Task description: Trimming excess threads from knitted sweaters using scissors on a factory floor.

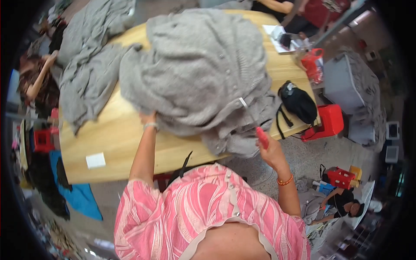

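A large grey knitted cardigan [186, 69] with small buttons lies bunched on the wooden table in front of me. My left hand [148, 118] is at its near left edge, touching the knit; the cloth hides most of the fingers. Closed around the red handle of a thin tool [261, 137], my right hand [272, 151] is beside the cardigan's near right folds. The tool's slim shaft points up and left toward a small white tag [242, 102] on the knit. I cannot make out what kind of tool it is.
More grey knitwear [89, 82] hangs over the table's left side. On the wooden table [125, 143] are a white paper [95, 160] and a black bag [298, 103]. A red stool [326, 122] and a grey bin [344, 80] stand at the right. Other people work around the table.
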